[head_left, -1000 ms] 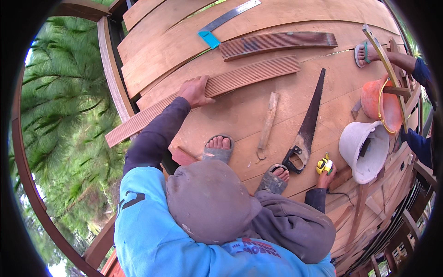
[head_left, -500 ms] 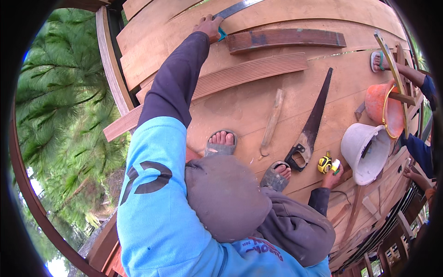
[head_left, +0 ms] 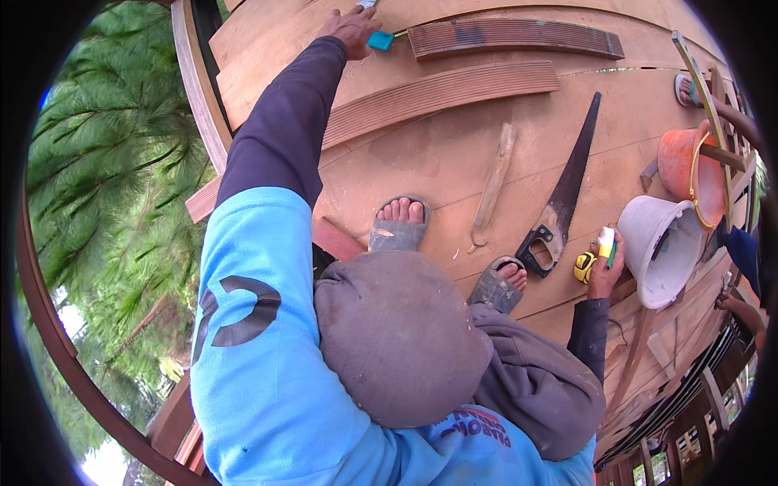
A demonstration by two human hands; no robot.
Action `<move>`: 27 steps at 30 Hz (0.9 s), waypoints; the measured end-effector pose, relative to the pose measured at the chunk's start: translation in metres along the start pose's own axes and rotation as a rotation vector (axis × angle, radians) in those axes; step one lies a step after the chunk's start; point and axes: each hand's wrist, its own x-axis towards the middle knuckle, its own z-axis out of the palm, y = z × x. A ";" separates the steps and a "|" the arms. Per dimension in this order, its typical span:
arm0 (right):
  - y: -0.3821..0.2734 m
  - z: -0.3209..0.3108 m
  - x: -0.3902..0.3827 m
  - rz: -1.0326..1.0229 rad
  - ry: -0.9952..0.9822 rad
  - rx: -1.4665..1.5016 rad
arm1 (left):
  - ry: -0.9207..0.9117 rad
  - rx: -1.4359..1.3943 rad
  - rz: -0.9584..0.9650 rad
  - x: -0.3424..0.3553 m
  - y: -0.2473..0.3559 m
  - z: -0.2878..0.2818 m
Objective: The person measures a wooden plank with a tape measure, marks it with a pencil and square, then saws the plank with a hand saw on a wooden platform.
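My left hand (head_left: 350,32) reaches to the far left over the boards, its fingers around a try square. The square's teal handle (head_left: 381,40) shows beside the hand; most of its metal blade is hidden or outside the view. My right hand (head_left: 604,277) grips a small white, yellow and green object (head_left: 606,246) whose kind I cannot make out. A yellow and black tape measure (head_left: 583,267) sits just left of those fingers. Near it lies a handsaw (head_left: 563,190), its blade pointing away. To the saw's left is a hammer (head_left: 494,182) with a wooden handle.
Two grooved planks (head_left: 515,39) (head_left: 442,91) lie across the wooden floor (head_left: 389,158). On the right stand a tipped grey bucket (head_left: 648,259) and an orange bucket (head_left: 673,162). Co-workers' limbs show at the right. A wooden railing (head_left: 203,89) borders the left, with greenery beyond.
My left hand has shifted left with the try square, which has turned. My right hand has moved slightly forward beside the tape measure. The whole view has shifted a little.
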 end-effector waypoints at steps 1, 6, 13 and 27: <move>-0.014 -0.001 0.009 -0.017 -0.052 -0.003 | -0.033 0.003 0.027 -0.005 0.000 0.001; -0.083 0.006 0.048 -0.156 -0.364 0.070 | 0.205 -0.439 -0.248 -0.035 0.010 -0.018; -0.179 0.082 0.076 -0.297 -0.887 0.016 | 0.716 -1.535 -0.353 -0.148 0.054 -0.066; -0.225 0.344 -0.069 0.603 -1.004 0.796 | 0.603 -2.298 -0.929 -0.289 0.154 0.036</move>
